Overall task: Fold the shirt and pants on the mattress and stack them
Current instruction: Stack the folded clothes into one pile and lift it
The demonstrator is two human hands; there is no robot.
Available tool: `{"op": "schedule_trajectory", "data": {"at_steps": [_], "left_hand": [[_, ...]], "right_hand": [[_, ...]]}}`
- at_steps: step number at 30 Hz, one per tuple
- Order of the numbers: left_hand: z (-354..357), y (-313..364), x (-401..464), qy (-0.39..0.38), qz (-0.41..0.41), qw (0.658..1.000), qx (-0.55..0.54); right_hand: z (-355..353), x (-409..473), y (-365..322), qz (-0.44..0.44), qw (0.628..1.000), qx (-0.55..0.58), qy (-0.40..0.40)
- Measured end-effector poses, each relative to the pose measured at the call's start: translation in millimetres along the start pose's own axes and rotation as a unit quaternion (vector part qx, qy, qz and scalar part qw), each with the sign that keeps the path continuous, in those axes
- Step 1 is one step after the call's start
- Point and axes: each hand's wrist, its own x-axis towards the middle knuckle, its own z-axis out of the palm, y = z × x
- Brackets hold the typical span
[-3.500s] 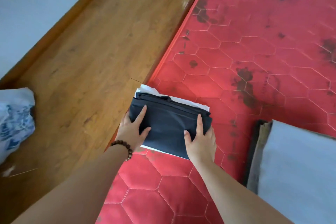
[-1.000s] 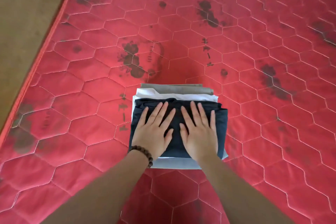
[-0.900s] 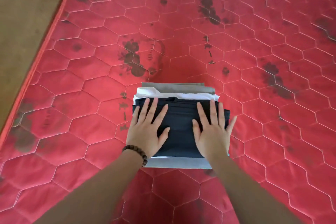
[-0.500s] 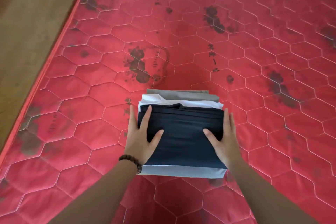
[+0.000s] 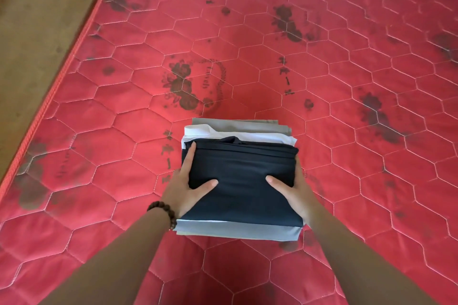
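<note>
On the red hexagon-quilted mattress, folded dark navy pants topped a stack over a folded white shirt and folded grey garments. The left hand and right hand clasped the stack's two sides, thumbs lying across the navy top and fingers wrapped down the edges. A brown beaded bracelet circled the left wrist.

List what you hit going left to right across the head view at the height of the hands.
Wooden floor → red mattress → left hand → dark navy folded garment on top of the stack → right hand → more red mattress out to the right edge.
</note>
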Motion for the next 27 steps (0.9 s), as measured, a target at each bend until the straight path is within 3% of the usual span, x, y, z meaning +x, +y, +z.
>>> {"op": "schedule_trajectory", "data": {"at_steps": [15, 21, 27], "left_hand": [[27, 9, -58, -0.025, -0.022, 0.993, -0.116], [42, 46, -99, -0.041, -0.006, 0.991, -0.124], [28, 146, -139, -0.115, 0.045, 0.988, -0.092]], "right_hand": [[-17, -48, 37, -0.001, 0.998, 0.058, -0.018], [-47, -114, 21, -0.045, 0.996, 0.065, 0.044], [-94, -213, -43, -0.063, 0.986, 0.081, 0.131]]}}
